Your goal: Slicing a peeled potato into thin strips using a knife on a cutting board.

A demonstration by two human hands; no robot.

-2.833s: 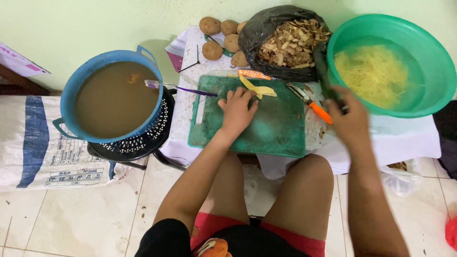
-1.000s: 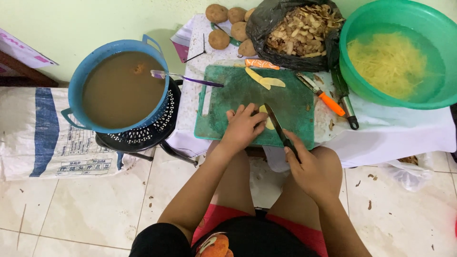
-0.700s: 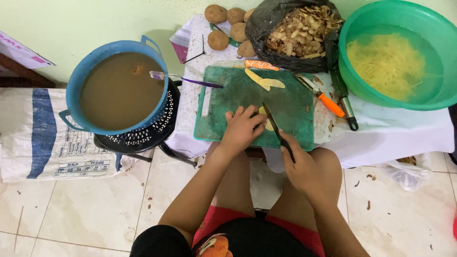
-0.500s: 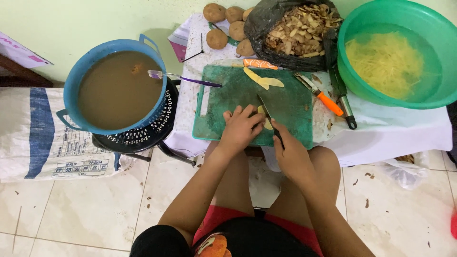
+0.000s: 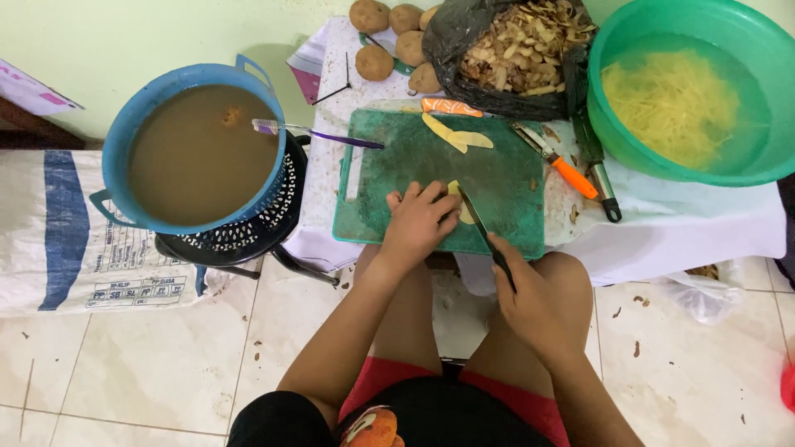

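On a green cutting board (image 5: 397,170), the left hand (image 5: 418,219) presses curled fingers onto a pale potato piece (image 5: 464,207) while the right hand (image 5: 534,294), closed around a dark knife (image 5: 484,232), rests its blade against it.

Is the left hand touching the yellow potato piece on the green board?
Touching. In the head view, the left hand lies flat on the potato piece on the green cutting board, its fingers covering part of it, no gap showing.

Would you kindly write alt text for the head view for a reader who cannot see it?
The left hand pins a potato slice on a green cutting board while the right hand cuts it with a knife. A blue pot of brown liquid stands left.
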